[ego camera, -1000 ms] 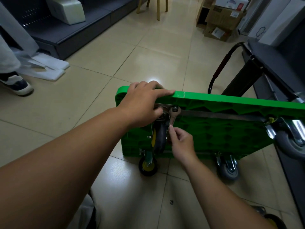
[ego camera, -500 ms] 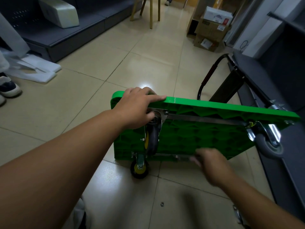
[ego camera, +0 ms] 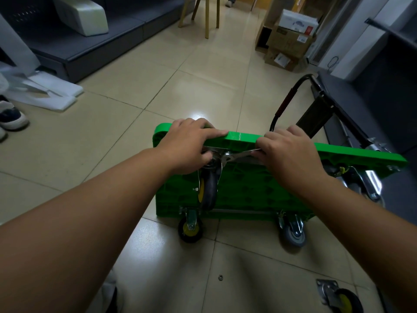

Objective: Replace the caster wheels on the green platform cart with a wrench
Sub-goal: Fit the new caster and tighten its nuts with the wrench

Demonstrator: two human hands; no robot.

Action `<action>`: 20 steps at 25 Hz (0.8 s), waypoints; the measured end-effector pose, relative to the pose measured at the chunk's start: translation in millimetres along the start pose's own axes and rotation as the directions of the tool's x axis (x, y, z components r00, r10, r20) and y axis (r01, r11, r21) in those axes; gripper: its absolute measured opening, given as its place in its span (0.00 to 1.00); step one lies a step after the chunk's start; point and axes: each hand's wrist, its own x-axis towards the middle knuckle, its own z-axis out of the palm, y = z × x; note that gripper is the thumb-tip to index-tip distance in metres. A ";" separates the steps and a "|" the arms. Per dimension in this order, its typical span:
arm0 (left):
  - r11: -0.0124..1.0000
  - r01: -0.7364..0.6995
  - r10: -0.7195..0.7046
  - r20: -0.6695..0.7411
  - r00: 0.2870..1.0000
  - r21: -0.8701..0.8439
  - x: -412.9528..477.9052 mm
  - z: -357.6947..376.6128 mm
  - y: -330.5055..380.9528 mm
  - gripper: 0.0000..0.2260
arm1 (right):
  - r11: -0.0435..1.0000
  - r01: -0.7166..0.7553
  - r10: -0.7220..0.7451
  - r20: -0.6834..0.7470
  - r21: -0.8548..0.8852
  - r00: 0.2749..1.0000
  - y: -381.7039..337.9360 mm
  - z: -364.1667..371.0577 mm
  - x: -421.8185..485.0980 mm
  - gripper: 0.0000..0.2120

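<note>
One flat steel wrench (ego camera: pixel 239 155) in right hand (ego camera: pixel 291 154) against ribbed green cart (ego camera: pixel 248 188).

Hands: you had two in view, your left hand (ego camera: pixel 189 145) and your right hand (ego camera: pixel 287 154).
Cart: you had one green platform cart (ego camera: pixel 248 190).
Wrench: you had one wrench (ego camera: pixel 240 155).
Mounted casters: you had four on the cart. Two were yellow-hubbed casters (ego camera: pixel 207 188) (ego camera: pixel 190 229) and two were grey casters (ego camera: pixel 293 233) (ego camera: pixel 370 186).
Loose caster: you had one loose caster (ego camera: pixel 340 298) on the floor, also yellow-hubbed.
Small hardware: you had one metal ring (ego camera: pixel 220 277) on the tiles; you could not tell whether it was a nut or a washer.
Boxes: you could make out three stacked boxes (ego camera: pixel 291 40).
Shoes: you had two shoes (ego camera: pixel 12 118) at your left, one cut off by the frame.
</note>
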 end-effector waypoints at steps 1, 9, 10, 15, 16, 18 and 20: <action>1.000 0.003 -0.003 -0.002 1.000 -0.001 0.0 -0.4 0.1 0.27 | 1.000 -0.012 0.012 0.002 -0.001 1.000 0.7 2.1 -1.9 0.12; 1.000 0.013 -0.013 -0.018 1.000 0.006 0.1 1.6 4.4 0.27 | 0.995 -0.097 0.097 -0.010 0.035 0.995 6.4 9.5 -7.1 0.13; 1.000 0.012 -0.012 -0.021 1.000 0.010 0.1 2.1 3.6 0.27 | 0.992 -0.123 0.123 0.001 0.032 0.992 5.7 13.8 -7.6 0.14; 1.000 -0.009 0.009 -0.029 1.000 0.007 -1.6 2.9 0.7 0.27 | 0.909 -0.347 0.319 0.150 0.233 0.936 -10.6 48.9 -31.8 0.17; 1.000 -0.009 0.009 -0.029 1.000 -0.001 -1.2 3.1 0.2 0.27 | 0.834 -0.435 0.389 0.197 0.340 0.900 -19.7 57.7 -37.5 0.17; 1.000 -0.006 0.005 -0.037 0.999 -0.007 -0.3 2.7 -0.3 0.27 | 0.500 -0.640 0.466 0.441 0.584 0.767 -47.5 73.6 -38.6 0.16; 1.000 -0.001 0.001 -0.038 0.999 -0.007 0.2 1.6 1.3 0.27 | 0.041 -0.714 0.391 0.646 0.699 0.656 -84.3 85.1 -34.3 0.17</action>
